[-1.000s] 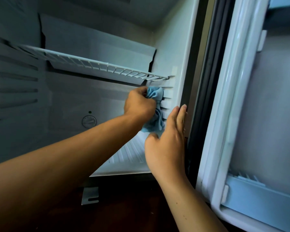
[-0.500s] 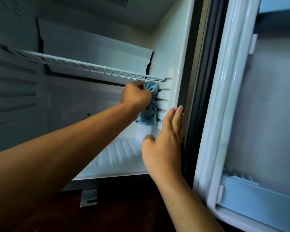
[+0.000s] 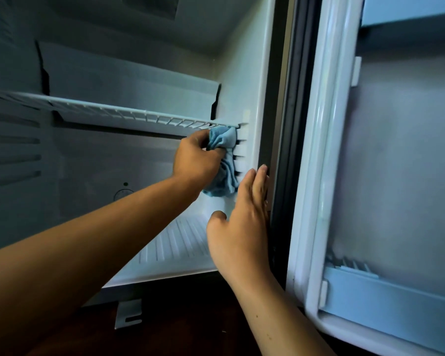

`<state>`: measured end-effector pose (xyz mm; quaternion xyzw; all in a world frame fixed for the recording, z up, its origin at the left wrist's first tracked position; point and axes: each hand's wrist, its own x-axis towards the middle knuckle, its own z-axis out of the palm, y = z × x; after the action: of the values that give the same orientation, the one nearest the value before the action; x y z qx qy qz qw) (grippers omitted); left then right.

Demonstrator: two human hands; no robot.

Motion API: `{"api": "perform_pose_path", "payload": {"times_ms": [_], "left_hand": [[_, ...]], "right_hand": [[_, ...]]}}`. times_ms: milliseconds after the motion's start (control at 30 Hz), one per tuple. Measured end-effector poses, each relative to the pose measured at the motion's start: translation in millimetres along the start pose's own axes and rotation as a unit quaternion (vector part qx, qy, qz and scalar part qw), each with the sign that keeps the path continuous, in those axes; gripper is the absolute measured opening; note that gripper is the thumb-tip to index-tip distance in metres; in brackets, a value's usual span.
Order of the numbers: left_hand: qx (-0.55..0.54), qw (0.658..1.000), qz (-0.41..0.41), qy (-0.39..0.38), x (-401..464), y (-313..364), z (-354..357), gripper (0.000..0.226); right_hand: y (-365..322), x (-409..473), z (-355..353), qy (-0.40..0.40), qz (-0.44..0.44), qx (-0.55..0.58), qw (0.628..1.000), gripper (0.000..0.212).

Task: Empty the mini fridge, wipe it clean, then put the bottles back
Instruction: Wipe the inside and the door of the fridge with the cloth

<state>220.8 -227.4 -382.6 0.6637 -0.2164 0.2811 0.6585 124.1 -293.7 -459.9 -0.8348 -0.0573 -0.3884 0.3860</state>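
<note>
The mini fridge (image 3: 244, 80) stands open, and no bottles show inside it. My left hand (image 3: 195, 158) grips a bunched blue cloth (image 3: 224, 160) and holds it against the ribbed shelf slots of the right inner wall, just under the wire shelf (image 3: 129, 114). The lower part of the cloth hangs down beside the wall. My right hand (image 3: 242, 224) lies flat with straight fingers on the front edge of that right wall, near the door seal.
The open fridge door (image 3: 406, 176) fills the right side, with a door rack (image 3: 385, 291) low down. The ribbed fridge floor (image 3: 175, 245) lies below the hands. A metal foot bracket (image 3: 127, 313) sits on the dark floor in front.
My left hand has slid the cloth up the right wall's slots to just under the wire shelf. My right hand has stayed on the wall's front edge.
</note>
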Motion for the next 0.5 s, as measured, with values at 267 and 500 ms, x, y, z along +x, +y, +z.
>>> {"api": "perform_pose_path", "payload": {"times_ms": [267, 500], "left_hand": [[0.001, 0.998, -0.053, 0.033, 18.0, -10.0, 6.2, 0.028], [-0.02, 0.997, 0.062, -0.032, -18.3, 1.9, -2.4, 0.029]], "right_hand": [[-1.9, -1.2, -2.6, 0.005, -0.005, 0.002, 1.0, 0.085], [-3.1, -1.8, -3.5, 0.011, -0.008, 0.012, 1.0, 0.085]]}}
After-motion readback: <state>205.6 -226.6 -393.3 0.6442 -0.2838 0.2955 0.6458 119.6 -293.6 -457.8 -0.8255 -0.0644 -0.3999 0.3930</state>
